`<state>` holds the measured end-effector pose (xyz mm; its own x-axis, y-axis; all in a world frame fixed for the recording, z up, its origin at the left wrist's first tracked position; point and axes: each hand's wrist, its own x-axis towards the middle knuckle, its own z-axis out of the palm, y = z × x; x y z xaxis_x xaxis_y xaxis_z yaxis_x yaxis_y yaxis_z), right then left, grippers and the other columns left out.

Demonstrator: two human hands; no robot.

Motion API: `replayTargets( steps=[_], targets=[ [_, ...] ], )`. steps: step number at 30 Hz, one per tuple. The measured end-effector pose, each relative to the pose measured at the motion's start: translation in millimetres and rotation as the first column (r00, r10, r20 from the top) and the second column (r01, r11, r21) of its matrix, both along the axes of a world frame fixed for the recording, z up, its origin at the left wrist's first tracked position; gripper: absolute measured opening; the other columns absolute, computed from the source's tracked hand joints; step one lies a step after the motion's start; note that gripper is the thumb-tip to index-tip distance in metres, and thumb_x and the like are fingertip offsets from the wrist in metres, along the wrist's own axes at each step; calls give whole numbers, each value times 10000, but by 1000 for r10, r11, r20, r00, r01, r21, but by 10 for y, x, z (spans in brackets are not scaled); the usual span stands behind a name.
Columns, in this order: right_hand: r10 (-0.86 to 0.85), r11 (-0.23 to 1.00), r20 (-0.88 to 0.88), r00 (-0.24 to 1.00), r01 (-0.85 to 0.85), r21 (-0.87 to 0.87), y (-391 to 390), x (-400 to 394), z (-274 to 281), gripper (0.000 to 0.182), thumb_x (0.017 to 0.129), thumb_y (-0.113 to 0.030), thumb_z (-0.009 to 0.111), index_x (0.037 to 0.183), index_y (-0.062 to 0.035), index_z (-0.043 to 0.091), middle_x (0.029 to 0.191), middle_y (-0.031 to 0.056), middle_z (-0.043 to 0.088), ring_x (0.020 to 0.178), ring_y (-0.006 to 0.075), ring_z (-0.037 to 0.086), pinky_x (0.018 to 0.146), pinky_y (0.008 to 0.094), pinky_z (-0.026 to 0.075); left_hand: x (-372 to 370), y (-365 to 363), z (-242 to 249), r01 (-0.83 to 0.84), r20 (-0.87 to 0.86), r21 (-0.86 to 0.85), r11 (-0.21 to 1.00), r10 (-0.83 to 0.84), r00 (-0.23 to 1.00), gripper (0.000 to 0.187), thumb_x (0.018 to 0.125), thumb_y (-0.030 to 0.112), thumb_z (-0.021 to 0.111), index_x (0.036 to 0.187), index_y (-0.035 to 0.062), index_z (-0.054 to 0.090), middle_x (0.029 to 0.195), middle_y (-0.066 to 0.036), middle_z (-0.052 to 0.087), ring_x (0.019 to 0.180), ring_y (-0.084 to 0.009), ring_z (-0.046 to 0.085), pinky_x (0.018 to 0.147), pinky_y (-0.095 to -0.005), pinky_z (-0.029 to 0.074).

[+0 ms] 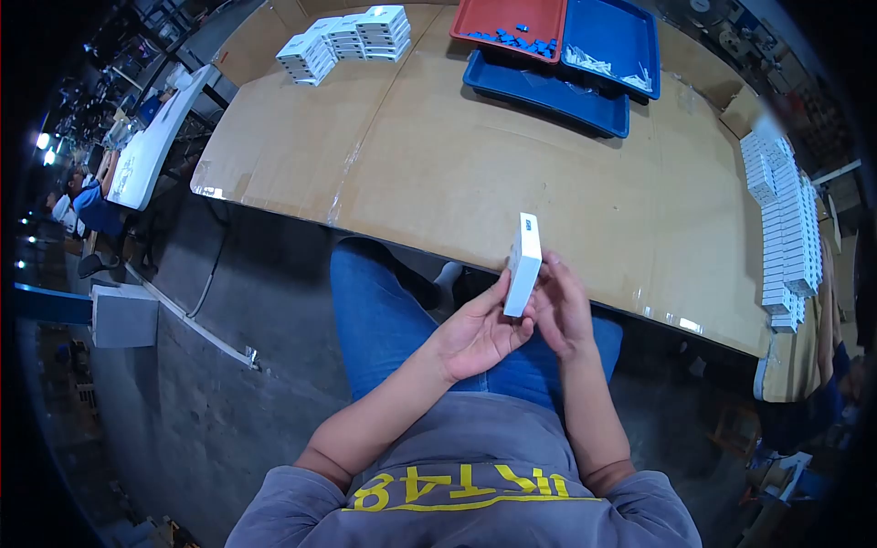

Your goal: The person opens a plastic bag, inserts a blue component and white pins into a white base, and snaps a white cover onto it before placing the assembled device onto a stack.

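Observation:
A small white box (523, 267) stands on its narrow side between my two hands, just over the near edge of the cardboard-covered table (438, 155). My left hand (481, 333) holds the box by its lower left part, thumb on its face and fingers below. On the other side, my right hand (563, 306) has its fingers bent close against the box's right face. A dark printed mark shows near the top of the box's narrow side.
Stacks of white boxes (345, 38) stand at the far left, more stacks (787, 228) along the right edge. At the back are a red tray (475, 16) with blue parts and blue trays (548, 99), one with white parts. People (96, 205) sit at another table far left.

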<state>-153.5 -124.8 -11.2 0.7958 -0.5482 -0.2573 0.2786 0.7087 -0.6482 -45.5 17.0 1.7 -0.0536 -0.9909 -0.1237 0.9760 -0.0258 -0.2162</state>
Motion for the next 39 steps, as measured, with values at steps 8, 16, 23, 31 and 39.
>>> replayTargets(
  steps=[8, 16, 23, 31, 39],
  targets=[
    [-227, 634, -164, 960, 18, -773, -42, -223, 596, 602, 934, -87, 776, 1482, -1, 542, 1471, 128, 608, 1332, 254, 602, 1104, 374, 488, -64, -149, 229, -697, 991, -21, 717, 106, 78, 407, 935, 4, 785, 1262, -26, 546, 1169, -125, 697, 1114, -128, 675, 907, -307, 579],
    [-144, 352, -146, 979, -87, -932, -103, -365, 680, 1023, 756, -168, 933, 1598, -8, 374, 1505, 193, 508, 1393, 318, 536, 1131, 413, 479, -177, -289, 227, -466, 823, -289, 836, -31, -566, 713, 713, 72, 966, 1284, 17, 544, 1243, -128, 615, 1064, -233, 654, 937, -346, 540],
    [-381, 703, -154, 912, 178, -688, -784, -1182, 269, 1090, 796, -84, 887, 1664, -107, 229, 1523, 134, 467, 1455, 289, 460, 1138, 469, 464, -393, -533, 202, -102, 780, -136, 985, 43, -625, 907, 724, 244, 973, 1457, 10, 493, 1361, -162, 597, 1047, -253, 665, 939, -364, 537],
    [-841, 434, 237, 486, 868, -239, -1834, -2928, 3, 575, 948, -136, 533, 1501, 0, 455, 1383, 149, 602, 1300, 292, 594, 1092, 421, 485, -727, -1060, 144, 54, 783, -99, 994, 111, -613, 629, 852, 91, 853, 1410, 28, 569, 1283, -152, 641, 1007, -238, 675, 931, -352, 545],
    [-980, 20, 195, 38, 995, -93, -2709, -4197, 224, 407, 1063, -316, 537, 1346, -26, 562, 1328, 115, 654, 1213, 247, 646, 1011, 404, 524, -1240, -1923, 33, 203, 663, -258, 945, 326, -674, 467, 882, 108, 806, 1313, 29, 645, 1233, -137, 669, 1078, -275, 665, 977, -380, 509]
  ],
)
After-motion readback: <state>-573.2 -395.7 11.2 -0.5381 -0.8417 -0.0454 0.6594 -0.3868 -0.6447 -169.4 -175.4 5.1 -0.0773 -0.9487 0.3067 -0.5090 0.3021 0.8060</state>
